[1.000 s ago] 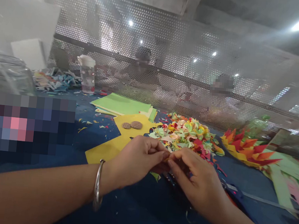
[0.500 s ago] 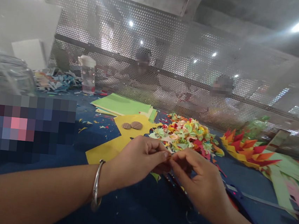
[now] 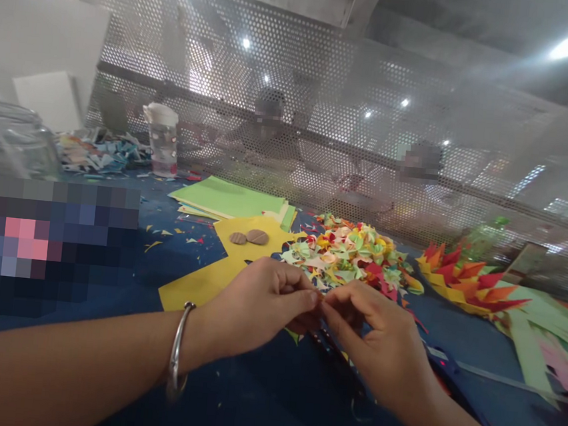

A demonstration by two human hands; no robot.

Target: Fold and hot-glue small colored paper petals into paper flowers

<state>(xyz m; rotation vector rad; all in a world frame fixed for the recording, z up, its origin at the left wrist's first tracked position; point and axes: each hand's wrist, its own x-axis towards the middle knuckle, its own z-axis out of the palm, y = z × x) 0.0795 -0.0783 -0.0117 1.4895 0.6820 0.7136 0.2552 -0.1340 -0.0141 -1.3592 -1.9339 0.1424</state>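
Note:
My left hand and my right hand meet at their fingertips above the dark blue table. Both are closed in a pinch. Whatever sits between the fingers is tiny and mostly hidden; only an orange-brown speck shows. Just beyond them rises a heap of small cut paper pieces in green, yellow, red and white. Yellow paper with cut edges lies behind my left wrist, and two brown oval pieces rest on it. A silver bangle circles my left wrist.
Green paper sheets are stacked behind the yellow paper. A lidded water bottle and a glass jar stand at left. Red-orange pointed paper shapes lie at right, near a green bottle. Perforated metal mesh closes the back, people behind it.
The view has shifted slightly, so the surroundings sit a little further left. My hands keep the same pinch, with barely any finger movement.

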